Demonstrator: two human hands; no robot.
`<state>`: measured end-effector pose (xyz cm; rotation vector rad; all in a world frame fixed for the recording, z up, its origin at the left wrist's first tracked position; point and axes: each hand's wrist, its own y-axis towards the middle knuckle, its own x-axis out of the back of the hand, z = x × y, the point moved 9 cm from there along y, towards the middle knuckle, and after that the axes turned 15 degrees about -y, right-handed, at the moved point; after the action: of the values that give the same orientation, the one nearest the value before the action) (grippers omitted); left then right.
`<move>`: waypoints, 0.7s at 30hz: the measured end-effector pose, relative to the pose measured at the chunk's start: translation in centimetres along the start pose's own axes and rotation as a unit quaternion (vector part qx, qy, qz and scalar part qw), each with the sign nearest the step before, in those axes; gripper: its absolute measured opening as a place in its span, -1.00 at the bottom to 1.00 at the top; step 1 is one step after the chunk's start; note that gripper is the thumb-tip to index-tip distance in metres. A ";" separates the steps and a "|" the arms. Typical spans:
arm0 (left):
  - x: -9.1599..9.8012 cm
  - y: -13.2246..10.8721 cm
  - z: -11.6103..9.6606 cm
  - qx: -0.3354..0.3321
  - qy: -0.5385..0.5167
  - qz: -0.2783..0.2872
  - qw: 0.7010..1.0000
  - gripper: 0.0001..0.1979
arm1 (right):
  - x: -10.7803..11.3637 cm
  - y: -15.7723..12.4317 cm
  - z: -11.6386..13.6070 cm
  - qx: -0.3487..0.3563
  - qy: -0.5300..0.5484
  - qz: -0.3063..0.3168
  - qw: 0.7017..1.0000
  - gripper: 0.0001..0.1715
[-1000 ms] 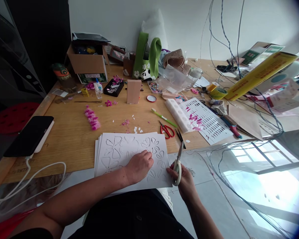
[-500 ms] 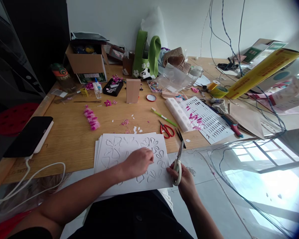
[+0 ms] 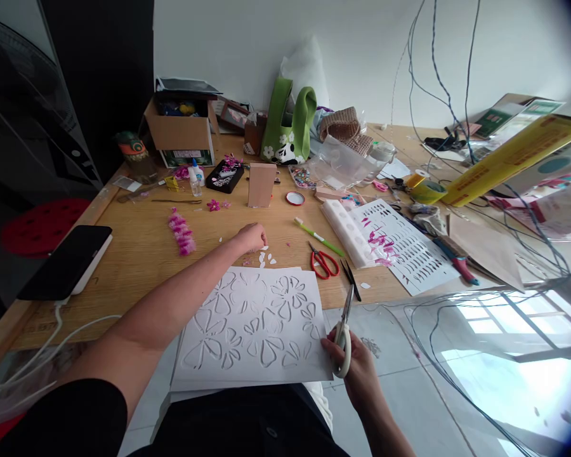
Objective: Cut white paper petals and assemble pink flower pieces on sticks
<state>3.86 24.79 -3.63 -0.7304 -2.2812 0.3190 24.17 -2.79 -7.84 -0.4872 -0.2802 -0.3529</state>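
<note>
- A white paper sheet (image 3: 252, 308) is laid uppermost on a small pile, its far part carried by the near edge of the worktop (image 3: 137, 254) and its near edge brought over the lap.
- Its face is covered with rounded petal outlines grouped into flowers of several sizes, darker shading being seen along many of the curves.
- Small white petal pieces (image 3: 272, 261) are scattered on the worktop just beyond the far edge of the sheet.
- The left arm is stretched forward across the left side of the sheet, and the left hand (image 3: 252, 238) is placed low by the petal pieces, knuckles up and fingers curled; a white bit shows at the fingertips, but whether the grip is closed on it cannot be told.
- The right hand (image 3: 354, 358) is held at the right edge of the sheet, its grip wrapped round the pale handles of the scissors (image 3: 345, 339), whose narrow blades are pointed away from the body.
- Near those blades, black tweezers (image 3: 351, 280) and red-handled pliers (image 3: 324, 265) are laid on the worktop, with a green-handled tool (image 3: 318, 237) beyond them.
</note>
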 end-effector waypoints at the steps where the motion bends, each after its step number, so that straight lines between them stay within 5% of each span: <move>1: -0.1 0.1 0.1 0.004 0.005 0.003 1.000 -0.66 | 0.0 0.0 0.0 0.001 -0.004 0.000 1.000 -0.61; 12: 1.9 -1.1 -1.1 -0.030 0.013 -0.052 0.998 -0.82 | -0.1 0.2 -0.2 0.002 -0.008 0.005 1.000 -0.62; 16: 3.1 -3.5 -2.0 -0.074 0.001 -0.093 0.993 -0.87 | 0.0 0.3 0.0 0.003 -0.009 -0.001 1.000 -0.59; 21: 2.7 -8.4 -1.4 -0.110 -0.018 -0.075 0.991 -0.84 | 0.3 0.1 0.3 0.011 -0.031 -0.023 0.999 -0.59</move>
<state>-0.14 19.61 2.38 -0.6603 -2.4151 0.0106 24.43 -2.63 -7.58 -0.4705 -0.3547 -0.3788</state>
